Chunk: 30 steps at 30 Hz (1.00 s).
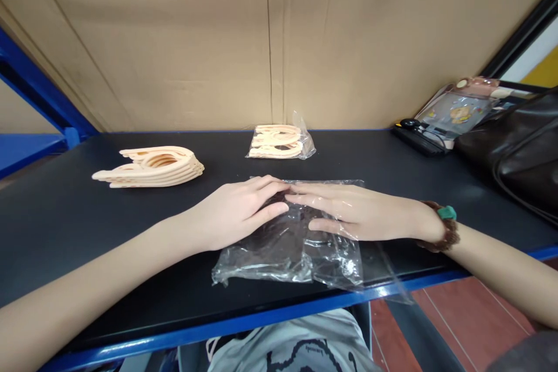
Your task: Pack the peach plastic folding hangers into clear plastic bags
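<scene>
A pile of clear plastic bags (288,256) lies on the black table (87,226) near its front edge. My left hand (238,209) rests flat on top of the bags, fingers stretched to the right. My right hand (349,212) appears to lie inside or under the top bag's film, fingers stretched left, its fingertips meeting those of the left hand. A beaded bracelet with a green piece (444,224) is on my right wrist.
A stack of peach plastic hangers (152,167) lies at the left. A sealed bag of the same hangers (279,142) sits at the back centre. A dark leather bag (518,151) and a black device (418,136) stand at the right. Cardboard (261,35) walls the back.
</scene>
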Each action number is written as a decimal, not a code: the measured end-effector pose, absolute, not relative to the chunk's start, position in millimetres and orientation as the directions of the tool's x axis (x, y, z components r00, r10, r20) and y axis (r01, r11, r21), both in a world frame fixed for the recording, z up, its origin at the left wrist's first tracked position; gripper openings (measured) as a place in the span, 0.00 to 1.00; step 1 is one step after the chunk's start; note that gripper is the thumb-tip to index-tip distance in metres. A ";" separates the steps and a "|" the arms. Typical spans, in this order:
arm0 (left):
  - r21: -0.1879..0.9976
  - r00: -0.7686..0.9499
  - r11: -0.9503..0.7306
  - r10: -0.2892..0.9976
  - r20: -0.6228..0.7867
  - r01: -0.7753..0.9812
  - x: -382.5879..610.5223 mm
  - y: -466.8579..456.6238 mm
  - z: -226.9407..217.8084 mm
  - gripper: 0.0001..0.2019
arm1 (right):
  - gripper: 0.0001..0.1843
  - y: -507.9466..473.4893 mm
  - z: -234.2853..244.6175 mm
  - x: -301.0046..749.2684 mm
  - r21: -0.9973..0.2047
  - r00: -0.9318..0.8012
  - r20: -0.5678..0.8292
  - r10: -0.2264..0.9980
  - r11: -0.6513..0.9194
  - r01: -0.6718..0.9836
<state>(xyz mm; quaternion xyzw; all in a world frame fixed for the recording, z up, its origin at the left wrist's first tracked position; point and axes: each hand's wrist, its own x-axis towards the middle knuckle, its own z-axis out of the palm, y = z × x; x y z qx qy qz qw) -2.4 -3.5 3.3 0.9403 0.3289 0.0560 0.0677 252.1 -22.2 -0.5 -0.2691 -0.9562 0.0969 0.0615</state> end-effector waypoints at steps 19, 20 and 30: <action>0.309 0.857 -0.869 0.462 0.230 0.386 3.0 -11.8 -3.8 0.26 | 0.30 -35.8 -16.9 223.3 -0.173 -0.882 0.280 0.379 0.924 0.342; 0.304 0.859 -0.872 0.458 0.230 0.383 2.6 -11.9 -3.2 0.27 | 0.31 -35.7 -17.2 223.9 -0.167 -0.880 0.291 0.375 0.926 0.339; 0.245 0.851 -0.851 0.505 0.145 0.464 2.4 -7.5 -0.9 0.40 | 0.44 -34.7 -20.3 228.1 -0.183 -0.880 0.270 0.391 0.918 0.352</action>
